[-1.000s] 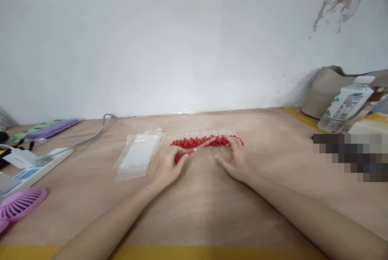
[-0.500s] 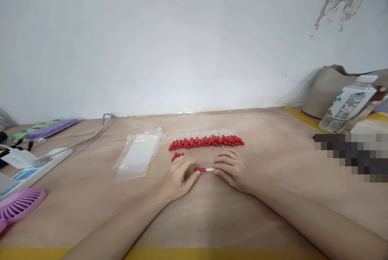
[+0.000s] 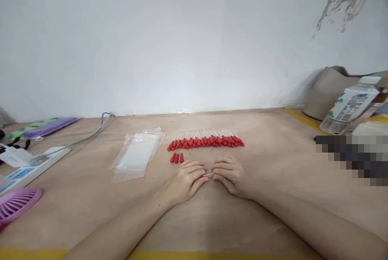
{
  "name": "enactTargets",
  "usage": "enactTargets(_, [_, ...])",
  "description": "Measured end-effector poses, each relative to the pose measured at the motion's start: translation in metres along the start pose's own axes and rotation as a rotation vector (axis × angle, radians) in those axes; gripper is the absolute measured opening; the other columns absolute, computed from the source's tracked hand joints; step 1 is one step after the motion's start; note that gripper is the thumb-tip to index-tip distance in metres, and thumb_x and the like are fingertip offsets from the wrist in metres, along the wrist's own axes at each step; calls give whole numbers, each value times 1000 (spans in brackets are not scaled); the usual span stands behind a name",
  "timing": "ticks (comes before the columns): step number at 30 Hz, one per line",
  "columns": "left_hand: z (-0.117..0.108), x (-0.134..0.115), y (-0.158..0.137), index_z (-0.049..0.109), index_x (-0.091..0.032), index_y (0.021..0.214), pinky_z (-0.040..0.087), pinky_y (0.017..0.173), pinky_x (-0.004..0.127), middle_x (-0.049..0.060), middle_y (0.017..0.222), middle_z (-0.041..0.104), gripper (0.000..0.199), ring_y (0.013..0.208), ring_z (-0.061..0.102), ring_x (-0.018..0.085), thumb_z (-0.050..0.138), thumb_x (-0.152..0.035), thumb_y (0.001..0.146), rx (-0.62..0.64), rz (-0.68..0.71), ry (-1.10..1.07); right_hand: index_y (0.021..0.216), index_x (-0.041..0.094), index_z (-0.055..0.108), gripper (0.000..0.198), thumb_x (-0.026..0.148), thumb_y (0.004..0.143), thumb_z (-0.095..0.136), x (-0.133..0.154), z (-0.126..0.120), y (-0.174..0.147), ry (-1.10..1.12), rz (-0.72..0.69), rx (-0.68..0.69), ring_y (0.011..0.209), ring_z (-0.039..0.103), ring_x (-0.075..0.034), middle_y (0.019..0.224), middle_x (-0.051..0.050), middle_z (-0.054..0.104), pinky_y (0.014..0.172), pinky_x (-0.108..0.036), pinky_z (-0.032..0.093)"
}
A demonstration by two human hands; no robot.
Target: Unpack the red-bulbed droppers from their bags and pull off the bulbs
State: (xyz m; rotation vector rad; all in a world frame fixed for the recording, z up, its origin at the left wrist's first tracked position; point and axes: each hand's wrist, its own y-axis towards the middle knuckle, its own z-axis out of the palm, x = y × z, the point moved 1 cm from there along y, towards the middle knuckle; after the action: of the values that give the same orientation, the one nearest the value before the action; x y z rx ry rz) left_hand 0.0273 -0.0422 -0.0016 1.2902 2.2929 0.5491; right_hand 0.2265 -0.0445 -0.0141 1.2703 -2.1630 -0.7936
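Between my two hands lies a dropper (image 3: 208, 175) with a clear tube and a red rubber bulb. My left hand (image 3: 188, 180) is closed around the bulb, which is mostly hidden by the fingers. The tube's other end is pinched by my right hand (image 3: 230, 174). Three loose red rubber bulbs (image 3: 177, 158) lie just beyond my left hand. A few clear tubes (image 3: 211, 154), hard to make out, lie beyond my right fingers. Farther back stretches a row of droppers (image 3: 206, 142), red bulbs toward me and tubes pointing at the wall.
Clear zip bags (image 3: 136, 155) lie overlapped left of the row. At far left are a power strip (image 3: 51, 157) with a grey cable, a purple fan (image 3: 20, 205) and a purple pouch (image 3: 50, 127). A bottle (image 3: 351, 104) and a grey container (image 3: 318, 94) stand at right.
My left hand has moved right and closed over the red bulb, which was more exposed before. The three loose bulbs now show fully. My right hand keeps its pinch on the tube.
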Motion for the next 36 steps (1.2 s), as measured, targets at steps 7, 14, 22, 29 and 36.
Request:
enactTargets(7, [-4, -4, -1, 60, -18, 91, 35, 99, 38, 4, 95, 66, 16, 105, 54, 17, 45, -22, 86, 66, 4, -12, 84, 16, 58, 12, 14, 84, 46, 3, 2, -4, -39, -55, -7, 87, 54, -14, 81, -4, 62, 83, -31, 47])
enactTargets(14, [-7, -3, -6, 59, -17, 91, 33, 100, 38, 5, 96, 66, 16, 105, 55, 17, 44, -21, 87, 82, -3, -44, 84, 14, 59, 11, 10, 82, 48, 8, -5, -4, -152, -149, -12, 91, 54, -16, 84, -5, 63, 86, -34, 47])
enactTargets(22, [-10, -4, -10, 58, -17, 94, 35, 99, 36, 5, 97, 66, 15, 107, 54, 17, 46, -21, 86, 84, 26, -65, 90, 13, 59, 12, 12, 81, 52, 13, -10, -7, -261, -245, -33, 97, 54, -17, 91, -6, 65, 92, -37, 44])
enactTargets(29, [-22, 13, -25, 61, -18, 87, 43, 89, 36, 5, 91, 67, 16, 98, 58, 19, 45, -21, 87, -67, -44, 42, 92, 16, 59, 15, 12, 82, 49, -2, -29, -13, -235, -55, -127, 93, 55, -17, 89, -6, 64, 85, -36, 46])
enactTargets(36, [-50, 44, -27, 65, -21, 91, 44, 63, 24, 3, 81, 61, 27, 69, 57, 14, 45, -39, 85, -198, -491, 106, 95, 18, 63, 28, 25, 87, 37, -23, -28, -19, -244, 491, -52, 71, 57, -15, 77, -6, 61, 64, -26, 46])
